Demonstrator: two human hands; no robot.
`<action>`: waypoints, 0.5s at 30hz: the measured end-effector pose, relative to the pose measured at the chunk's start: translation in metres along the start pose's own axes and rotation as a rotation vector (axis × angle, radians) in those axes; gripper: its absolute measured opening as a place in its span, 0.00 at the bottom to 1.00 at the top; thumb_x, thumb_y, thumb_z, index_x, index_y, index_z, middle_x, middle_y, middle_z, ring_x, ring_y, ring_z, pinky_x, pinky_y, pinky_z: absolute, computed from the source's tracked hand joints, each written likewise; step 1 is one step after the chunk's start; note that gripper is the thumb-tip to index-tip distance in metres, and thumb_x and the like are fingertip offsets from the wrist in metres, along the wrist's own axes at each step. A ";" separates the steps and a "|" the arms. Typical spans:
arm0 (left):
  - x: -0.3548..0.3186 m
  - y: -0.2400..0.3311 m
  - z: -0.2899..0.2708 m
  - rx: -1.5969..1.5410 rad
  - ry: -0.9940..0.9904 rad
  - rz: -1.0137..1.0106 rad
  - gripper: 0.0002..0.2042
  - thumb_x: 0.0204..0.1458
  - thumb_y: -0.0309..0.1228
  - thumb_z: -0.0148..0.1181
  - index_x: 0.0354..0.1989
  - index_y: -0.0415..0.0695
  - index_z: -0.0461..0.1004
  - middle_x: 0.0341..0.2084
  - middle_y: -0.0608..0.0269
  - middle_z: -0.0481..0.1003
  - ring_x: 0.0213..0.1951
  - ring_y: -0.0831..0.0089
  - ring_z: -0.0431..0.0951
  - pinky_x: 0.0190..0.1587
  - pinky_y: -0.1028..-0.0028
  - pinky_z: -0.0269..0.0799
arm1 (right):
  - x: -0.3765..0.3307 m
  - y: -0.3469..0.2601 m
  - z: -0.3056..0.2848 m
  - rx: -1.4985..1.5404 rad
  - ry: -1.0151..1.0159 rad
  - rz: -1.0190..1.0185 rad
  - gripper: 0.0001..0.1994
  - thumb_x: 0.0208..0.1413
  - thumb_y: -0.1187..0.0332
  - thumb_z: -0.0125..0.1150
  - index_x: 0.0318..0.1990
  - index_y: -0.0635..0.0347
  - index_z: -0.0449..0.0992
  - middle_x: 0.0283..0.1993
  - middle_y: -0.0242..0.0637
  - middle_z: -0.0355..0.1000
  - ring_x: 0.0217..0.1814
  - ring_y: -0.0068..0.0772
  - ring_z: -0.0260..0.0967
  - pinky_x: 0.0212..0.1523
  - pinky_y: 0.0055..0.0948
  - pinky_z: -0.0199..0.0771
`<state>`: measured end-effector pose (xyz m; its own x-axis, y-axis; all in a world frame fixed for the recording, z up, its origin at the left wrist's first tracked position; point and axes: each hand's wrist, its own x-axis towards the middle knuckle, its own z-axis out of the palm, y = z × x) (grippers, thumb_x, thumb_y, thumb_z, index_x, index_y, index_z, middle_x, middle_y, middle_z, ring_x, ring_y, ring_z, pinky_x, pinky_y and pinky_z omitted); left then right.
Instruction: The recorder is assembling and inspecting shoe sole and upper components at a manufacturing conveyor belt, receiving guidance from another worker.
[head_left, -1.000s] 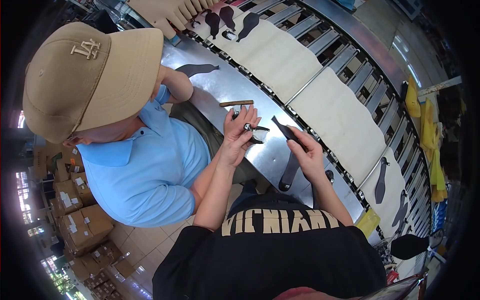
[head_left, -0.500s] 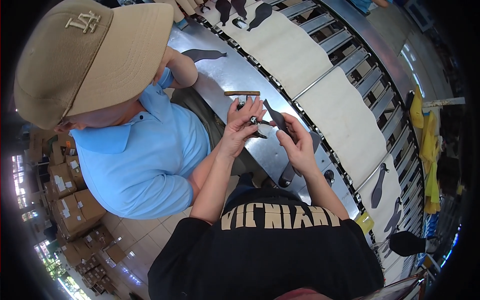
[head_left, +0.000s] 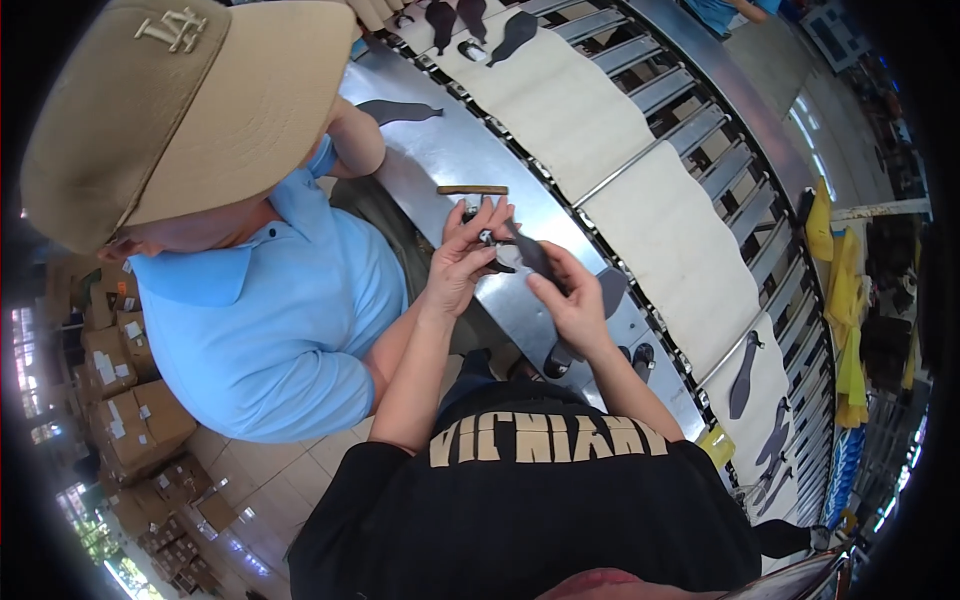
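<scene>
Over the metal table (head_left: 400,165) my two hands are close together. In my right hand (head_left: 574,308) is a thin dark shoe sole (head_left: 532,250), pinched between thumb and fingers with its narrow end pointing up and left. My left hand (head_left: 457,272) is closed on a small black shoe part (head_left: 504,257) with a pale, shiny area; its exact kind is partly hidden by my fingers. The sole's edge lies right beside this part, and I cannot tell whether they touch. Behind my right hand, another dark sole (head_left: 614,290) shows on the table.
A brown wooden stick (head_left: 472,189) lies beyond my left hand. A co-worker in a blue shirt (head_left: 280,330) sits close on the left. To the right runs a roller conveyor (head_left: 700,130) covered by white cloth (head_left: 640,210), bearing several dark soles (head_left: 743,375). Cardboard boxes (head_left: 140,425) are stacked lower left.
The sole in my right hand has tilted and come nearer the black part in my left hand. The whole view has shifted slightly; both hands keep their hold.
</scene>
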<state>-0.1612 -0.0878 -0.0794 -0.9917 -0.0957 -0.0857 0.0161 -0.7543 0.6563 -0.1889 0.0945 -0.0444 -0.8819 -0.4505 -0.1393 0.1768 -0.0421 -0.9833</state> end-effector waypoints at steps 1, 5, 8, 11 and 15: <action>0.000 -0.002 -0.003 0.026 0.038 -0.022 0.30 0.50 0.12 0.50 0.65 0.40 0.60 0.69 0.52 0.51 0.68 0.55 0.54 0.69 0.61 0.53 | 0.000 -0.002 -0.003 -0.023 0.037 -0.016 0.22 0.55 0.75 0.62 0.57 0.66 0.67 0.47 0.34 0.72 0.48 0.19 0.67 0.48 0.19 0.67; 0.000 -0.002 -0.012 -0.053 -0.015 -0.038 0.29 0.50 0.14 0.50 0.64 0.41 0.61 0.68 0.55 0.54 0.69 0.57 0.53 0.69 0.64 0.53 | 0.004 -0.012 -0.013 -0.193 0.078 -0.120 0.18 0.56 0.75 0.59 0.55 0.64 0.71 0.40 0.33 0.72 0.40 0.19 0.68 0.41 0.20 0.68; 0.003 -0.003 -0.020 0.049 -0.068 0.034 0.24 0.53 0.19 0.55 0.59 0.50 0.68 0.67 0.53 0.54 0.67 0.56 0.56 0.67 0.55 0.56 | 0.004 -0.026 -0.011 -0.431 0.013 -0.155 0.17 0.54 0.74 0.59 0.53 0.62 0.73 0.35 0.35 0.72 0.35 0.22 0.68 0.37 0.21 0.68; 0.010 -0.003 -0.010 -0.074 -0.101 0.037 0.23 0.54 0.23 0.57 0.59 0.54 0.69 0.67 0.52 0.56 0.69 0.52 0.51 0.69 0.51 0.49 | 0.009 -0.025 -0.004 -0.454 -0.001 -0.251 0.17 0.53 0.74 0.61 0.52 0.61 0.74 0.34 0.36 0.72 0.32 0.24 0.69 0.35 0.21 0.68; 0.015 -0.007 -0.022 -0.209 -0.086 0.031 0.24 0.54 0.20 0.55 0.61 0.44 0.66 0.66 0.55 0.56 0.68 0.55 0.54 0.68 0.57 0.55 | 0.018 -0.023 0.003 -0.423 -0.029 -0.232 0.17 0.52 0.74 0.61 0.51 0.62 0.74 0.35 0.37 0.73 0.34 0.26 0.70 0.36 0.22 0.69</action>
<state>-0.1733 -0.0976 -0.1017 -0.9974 -0.0715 0.0021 0.0634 -0.8710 0.4872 -0.2070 0.0846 -0.0237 -0.8637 -0.4966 0.0866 -0.2213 0.2191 -0.9503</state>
